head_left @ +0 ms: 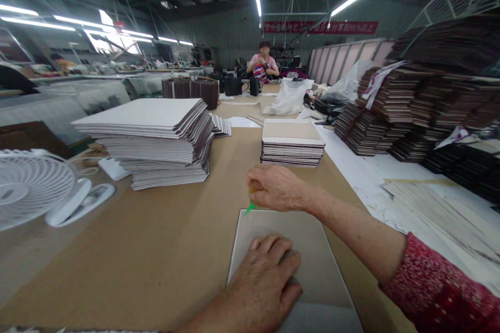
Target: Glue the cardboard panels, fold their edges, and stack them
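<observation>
- Grey board [312, 255] lies flat on the brown-covered table [156, 250] right in front of you, with its far edge toward the stacks.
- Your left hand [262, 281] rests palm down on the near part of that board. Its fingers are stretched out and relaxed, gripping nothing.
- Your right hand [278, 187] sits at the board's far left corner, clenched around a small tool [250, 207].
- Only the tool's green tip and a bit of yellowish body show below your fingers. You cannot tell whether the tip touches the board's edge or hangs just above it.
- A red patterned sleeve [441, 291] covers your right arm above the bare forearm.
- Just beyond your right hand stands a small stack of boards [292, 145] with a beige top, apart from the grey board.
- To the left, a taller, slumping stack of white sheets [156, 135] spreads across the table.
- A white fan [31, 187] stands at the table's left edge.
- Dark stacks of card [429, 93] run along the right side.
- A clear plastic bag [289, 96] sits behind the small stack.
- A person in a pink top [263, 62] sits at the far end with hands raised near the chest, well apart from you.
</observation>
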### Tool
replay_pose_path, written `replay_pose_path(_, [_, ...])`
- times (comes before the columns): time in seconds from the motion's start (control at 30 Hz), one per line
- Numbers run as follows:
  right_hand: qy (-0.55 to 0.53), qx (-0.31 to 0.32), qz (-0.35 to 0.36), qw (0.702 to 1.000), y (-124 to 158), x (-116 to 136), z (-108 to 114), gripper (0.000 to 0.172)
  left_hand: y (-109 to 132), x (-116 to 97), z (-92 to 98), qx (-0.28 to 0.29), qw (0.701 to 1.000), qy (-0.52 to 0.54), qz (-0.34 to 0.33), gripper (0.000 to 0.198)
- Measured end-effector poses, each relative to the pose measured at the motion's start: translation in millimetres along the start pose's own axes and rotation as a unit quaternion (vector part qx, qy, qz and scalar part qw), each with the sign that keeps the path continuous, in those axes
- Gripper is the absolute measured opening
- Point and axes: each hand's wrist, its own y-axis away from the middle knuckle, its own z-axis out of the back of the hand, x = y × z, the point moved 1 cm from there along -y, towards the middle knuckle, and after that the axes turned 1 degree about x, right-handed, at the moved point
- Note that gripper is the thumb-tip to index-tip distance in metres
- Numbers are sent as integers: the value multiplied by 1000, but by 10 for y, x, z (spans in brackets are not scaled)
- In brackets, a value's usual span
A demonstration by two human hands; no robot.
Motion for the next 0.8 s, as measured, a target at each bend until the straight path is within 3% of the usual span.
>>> replay_pose_path(0.4, [-3,21,-54,998,165,-106,128,11,4,10,-4,3,1000,0,1,35])
replay_pose_path(0.8, [16,-7,-22,1000,27,7,-18,15,-13,-16,2,11,1000,4,2,34])
